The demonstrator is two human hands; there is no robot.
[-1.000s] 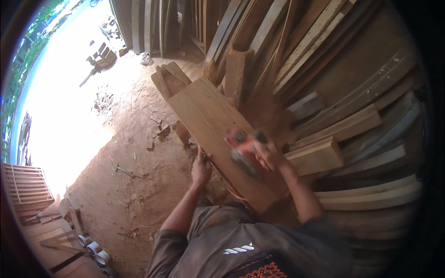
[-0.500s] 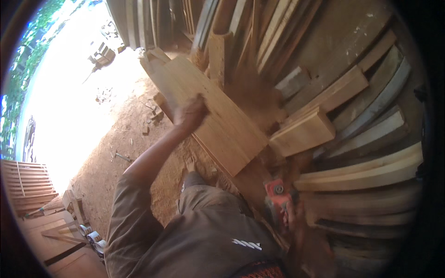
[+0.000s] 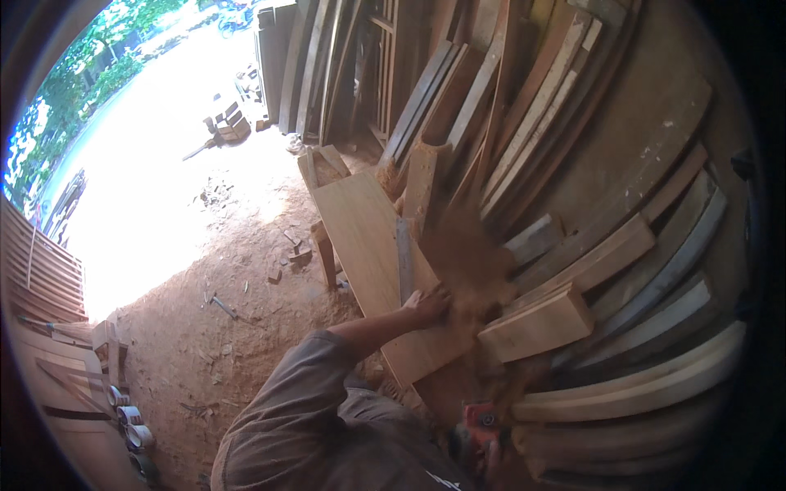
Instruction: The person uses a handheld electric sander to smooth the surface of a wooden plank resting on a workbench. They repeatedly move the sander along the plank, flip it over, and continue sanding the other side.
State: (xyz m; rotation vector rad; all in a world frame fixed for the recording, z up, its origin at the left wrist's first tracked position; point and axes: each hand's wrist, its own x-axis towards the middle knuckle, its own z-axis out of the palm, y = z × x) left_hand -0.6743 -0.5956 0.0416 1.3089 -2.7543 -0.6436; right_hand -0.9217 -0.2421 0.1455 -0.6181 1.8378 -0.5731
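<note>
A wide pale board [image 3: 360, 237] lies at a slant in front of me. Near its closer end my left hand [image 3: 430, 307] is closed at the lower end of a straight grey strip [image 3: 404, 258], which looks like a ruler or the blade of a square and lies across the board's face. Low on the right, my right hand [image 3: 493, 457] is wrapped round a red power tool [image 3: 481, 415], seemingly a hand planer, held off to the side of the board. Its lower part is hidden by my arm and body.
Short thick timber blocks [image 3: 536, 323] and long planks [image 3: 630, 376] lie to the right. Tall boards [image 3: 303, 74] lean at the back. A brown sawdust heap [image 3: 467, 254] sits beside the board. A hammer [image 3: 223, 307] lies on the dusty ground, left, and white rolls [image 3: 131, 416] stand lower left.
My left hand has moved toward me and right along the board, and the grey strip now lies clearly visible there. The red tool sits lower in view; the view itself has shifted.
</note>
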